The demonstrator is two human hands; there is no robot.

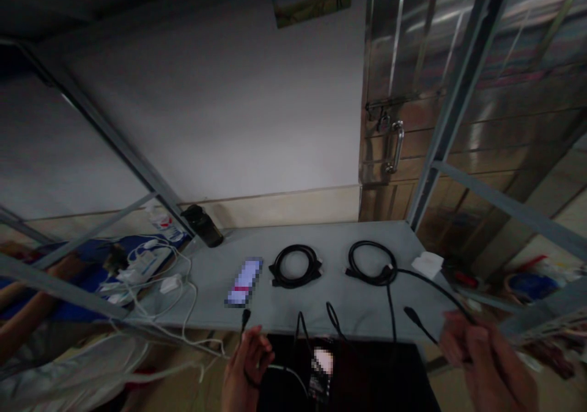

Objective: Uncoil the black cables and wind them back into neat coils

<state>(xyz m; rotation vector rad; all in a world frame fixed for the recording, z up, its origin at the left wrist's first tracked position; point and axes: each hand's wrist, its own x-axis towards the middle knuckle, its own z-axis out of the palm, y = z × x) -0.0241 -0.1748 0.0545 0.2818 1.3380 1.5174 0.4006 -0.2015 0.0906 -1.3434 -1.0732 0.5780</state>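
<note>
My left hand (250, 363), low in the middle of the head view, has its fingers curled round a black cable. The cable's plug (246, 318) points up above the fingers. At the lower right, my right hand (486, 354) grips a black cable (443, 293) that runs back to a loose coil (393, 271) on the grey table. A black connector (413, 315) sticks out to the left of that hand. Farther left lies a neatly wound black cable coil (316, 271), touched by neither hand. Slack black cable hangs over the table's front edge between my hands.
A pixelated phone (244, 282) lies on the table (270, 311). A dark bottle (206, 228) stands at the back left, white paper (428, 264) at the right. White cords and a power strip (147, 265) crowd the left, near another person's arm (27, 326). Metal posts (452, 118) frame the table.
</note>
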